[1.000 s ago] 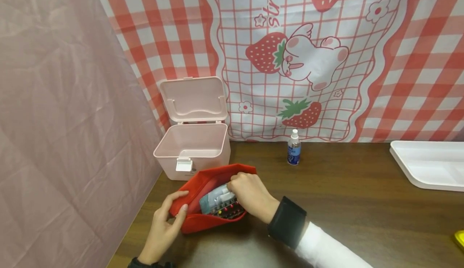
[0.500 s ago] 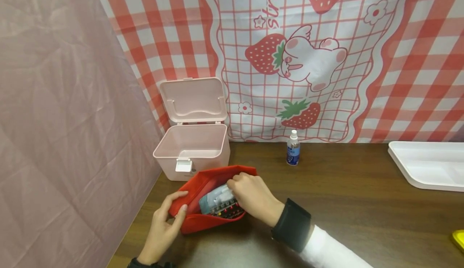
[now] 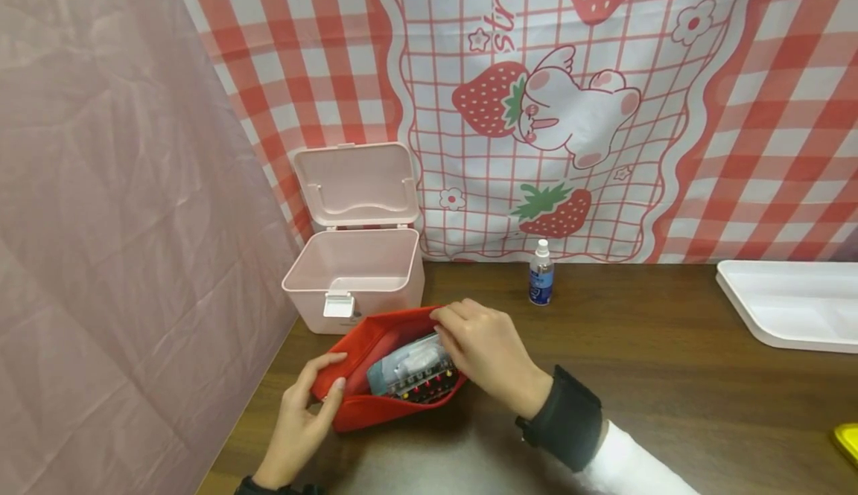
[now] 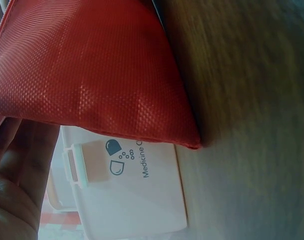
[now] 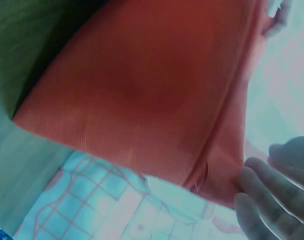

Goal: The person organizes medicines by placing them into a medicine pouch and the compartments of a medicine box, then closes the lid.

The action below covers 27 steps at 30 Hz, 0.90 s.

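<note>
A red zip pouch (image 3: 378, 414) stands on the table with its mouth spread wide. My left hand (image 3: 302, 420) grips its left end, thumb on the near side and fingers on the far side. At the far right of the mouth, my right hand (image 3: 492, 350) pinches the rim; the right wrist view has its fingertips (image 5: 247, 177) at the pouch's upper corner. Inside lie a clear, bluish plastic packet (image 3: 405, 361) and a dark strip with red and yellow dots (image 3: 429, 385). The bottom of the pouch is hidden.
Just behind the pouch stands a pink medicine box (image 3: 320, 315), lid raised, its lettering visible in the left wrist view. A small blue-labelled bottle (image 3: 541, 283) is upright near the back. A white tray (image 3: 771, 331) and a yellow object (image 3: 847, 439) lie at the right.
My right hand has come up out of the pouch and shifted right to its rim. More of the packet and the dotted strip shows. My left hand keeps its grip.
</note>
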Each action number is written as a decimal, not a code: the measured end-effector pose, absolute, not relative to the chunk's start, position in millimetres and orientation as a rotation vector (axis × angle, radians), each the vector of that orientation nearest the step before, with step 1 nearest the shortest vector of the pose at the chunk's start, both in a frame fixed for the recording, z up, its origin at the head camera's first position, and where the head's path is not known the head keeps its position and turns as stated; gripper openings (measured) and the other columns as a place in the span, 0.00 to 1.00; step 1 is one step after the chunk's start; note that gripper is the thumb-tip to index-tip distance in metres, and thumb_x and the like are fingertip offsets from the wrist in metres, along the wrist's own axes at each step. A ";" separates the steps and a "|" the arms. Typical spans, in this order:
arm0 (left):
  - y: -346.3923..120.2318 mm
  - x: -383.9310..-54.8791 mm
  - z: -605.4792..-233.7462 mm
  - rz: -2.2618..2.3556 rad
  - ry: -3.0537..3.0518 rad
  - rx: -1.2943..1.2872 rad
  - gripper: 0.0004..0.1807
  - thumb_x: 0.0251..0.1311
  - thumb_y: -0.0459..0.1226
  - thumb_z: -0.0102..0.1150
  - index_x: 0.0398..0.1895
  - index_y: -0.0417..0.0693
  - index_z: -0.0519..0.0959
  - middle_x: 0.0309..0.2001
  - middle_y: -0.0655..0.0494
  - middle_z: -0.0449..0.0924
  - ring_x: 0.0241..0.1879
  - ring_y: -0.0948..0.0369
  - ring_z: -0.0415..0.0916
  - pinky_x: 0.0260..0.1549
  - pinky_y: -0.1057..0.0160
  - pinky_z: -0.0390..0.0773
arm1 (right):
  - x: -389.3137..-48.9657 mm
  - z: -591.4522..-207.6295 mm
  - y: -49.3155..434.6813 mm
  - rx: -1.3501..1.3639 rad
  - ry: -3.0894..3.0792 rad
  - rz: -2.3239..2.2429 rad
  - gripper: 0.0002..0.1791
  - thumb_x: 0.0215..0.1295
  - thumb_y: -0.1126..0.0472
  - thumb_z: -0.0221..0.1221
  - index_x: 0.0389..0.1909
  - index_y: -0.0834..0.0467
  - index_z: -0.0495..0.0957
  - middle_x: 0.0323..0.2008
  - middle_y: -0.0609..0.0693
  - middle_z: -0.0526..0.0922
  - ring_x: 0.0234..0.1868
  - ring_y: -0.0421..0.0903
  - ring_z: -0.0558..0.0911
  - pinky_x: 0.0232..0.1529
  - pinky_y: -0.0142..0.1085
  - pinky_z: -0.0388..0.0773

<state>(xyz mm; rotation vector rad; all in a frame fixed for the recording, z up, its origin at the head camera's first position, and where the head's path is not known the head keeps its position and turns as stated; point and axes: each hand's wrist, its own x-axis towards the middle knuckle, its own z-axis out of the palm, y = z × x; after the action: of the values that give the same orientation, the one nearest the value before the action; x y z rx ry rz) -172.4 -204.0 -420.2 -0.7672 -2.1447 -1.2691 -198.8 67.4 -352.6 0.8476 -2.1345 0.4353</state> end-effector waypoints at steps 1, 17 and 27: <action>-204.2 -172.6 -420.7 -1.268 -2.144 -0.769 0.22 0.53 0.20 0.53 0.52 0.40 0.71 0.40 0.46 0.77 0.29 0.71 0.71 0.22 0.74 0.74 | -198.9 -350.9 69.2 0.836 -2.122 0.457 0.06 0.54 0.62 0.61 0.34 0.56 0.80 0.29 0.45 0.82 0.30 0.40 0.78 0.28 0.34 0.77; -204.3 -172.2 -420.3 -1.276 -2.137 -0.774 0.21 0.54 0.20 0.53 0.52 0.40 0.71 0.39 0.47 0.78 0.31 0.70 0.73 0.25 0.74 0.75 | -220.0 -347.9 99.7 0.608 -2.150 0.503 0.07 0.52 0.64 0.63 0.34 0.58 0.79 0.30 0.49 0.83 0.32 0.45 0.79 0.30 0.37 0.77; -203.3 -171.6 -420.2 -1.270 -2.143 -0.765 0.22 0.53 0.20 0.54 0.52 0.40 0.71 0.41 0.46 0.78 0.33 0.70 0.73 0.27 0.74 0.76 | -246.8 -361.8 133.2 0.484 -2.285 0.472 0.18 0.49 0.65 0.66 0.42 0.64 0.75 0.39 0.59 0.79 0.41 0.55 0.77 0.41 0.45 0.75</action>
<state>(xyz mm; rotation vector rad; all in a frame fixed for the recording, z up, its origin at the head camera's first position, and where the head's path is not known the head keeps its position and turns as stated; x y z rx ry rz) -171.6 -203.3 -420.2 -0.7654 -2.1426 -1.2696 -246.8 133.2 -361.8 0.4836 -2.2851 0.4719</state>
